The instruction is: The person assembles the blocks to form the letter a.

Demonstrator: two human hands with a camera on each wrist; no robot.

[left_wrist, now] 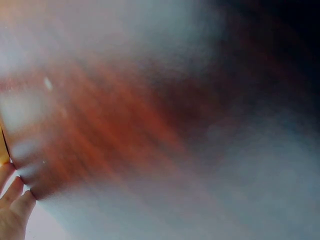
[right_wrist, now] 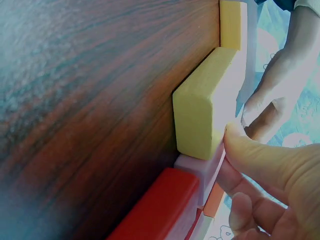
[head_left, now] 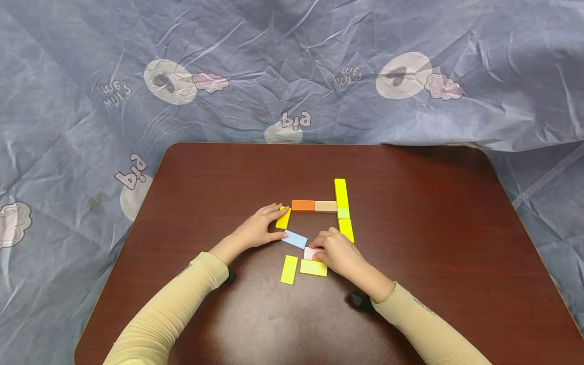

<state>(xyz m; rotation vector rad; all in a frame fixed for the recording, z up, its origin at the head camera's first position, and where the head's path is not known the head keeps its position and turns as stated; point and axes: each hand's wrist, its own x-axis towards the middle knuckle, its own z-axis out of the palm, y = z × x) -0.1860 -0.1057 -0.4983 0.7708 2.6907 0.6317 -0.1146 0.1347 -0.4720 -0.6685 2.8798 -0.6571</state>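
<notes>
My left hand [head_left: 255, 229] spreads its fingers beside two blocks. Its fingertips touch the far end of a yellow block [head_left: 283, 220], and its thumb touches the left end of a light blue block [head_left: 295, 240]. With thumb and fingers, my right hand [head_left: 338, 253] pinches a pale pink block [head_left: 309, 253], partly hidden under it. A pale yellow block [head_left: 313, 268] lies just in front of the pink one; the right wrist view shows it [right_wrist: 194, 120] up close. In the left wrist view, only fingertips [left_wrist: 19, 192] and a yellow edge appear.
An orange block [head_left: 303, 206] and a beige block [head_left: 325, 206] form a row meeting a column of yellow [head_left: 340, 192] and light green [head_left: 343, 213] blocks. Another yellow block [head_left: 289, 269] lies nearer. In the right wrist view, a red block [right_wrist: 160, 205] sits beside the pink one.
</notes>
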